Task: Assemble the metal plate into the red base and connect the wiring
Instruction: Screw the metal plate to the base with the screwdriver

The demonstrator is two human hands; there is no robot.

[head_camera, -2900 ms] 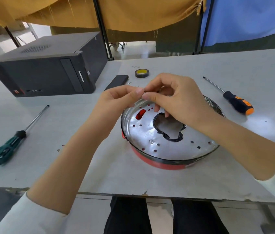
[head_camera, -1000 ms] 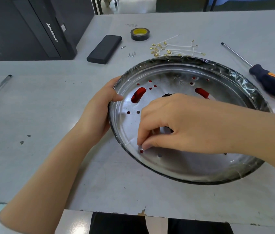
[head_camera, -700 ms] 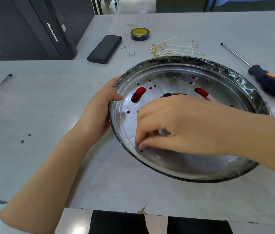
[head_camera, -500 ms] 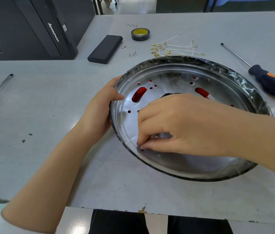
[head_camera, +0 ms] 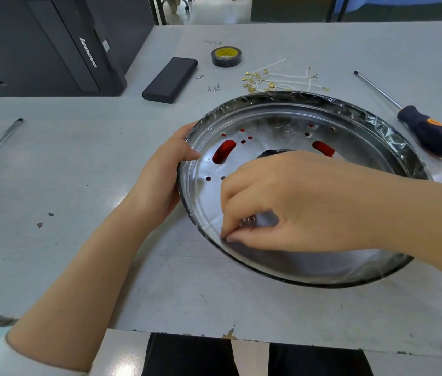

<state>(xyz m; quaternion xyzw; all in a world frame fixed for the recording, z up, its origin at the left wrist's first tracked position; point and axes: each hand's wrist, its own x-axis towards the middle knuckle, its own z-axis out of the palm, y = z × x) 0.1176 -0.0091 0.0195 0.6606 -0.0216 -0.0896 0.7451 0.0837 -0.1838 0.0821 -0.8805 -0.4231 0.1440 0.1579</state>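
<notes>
At plate's near edge, right hand [head_camera: 290, 204] pinches something small, likely a screw; left hand [head_camera: 160, 177] grips metal plate [head_camera: 282, 126] rim. Keep it vertical over the hole.

Head-worn view, close, steeply downward over table [head_camera: 51, 164].

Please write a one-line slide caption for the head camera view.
Left hand steadies the metal plate by its rim while right hand pinches something small at a hole.
</notes>
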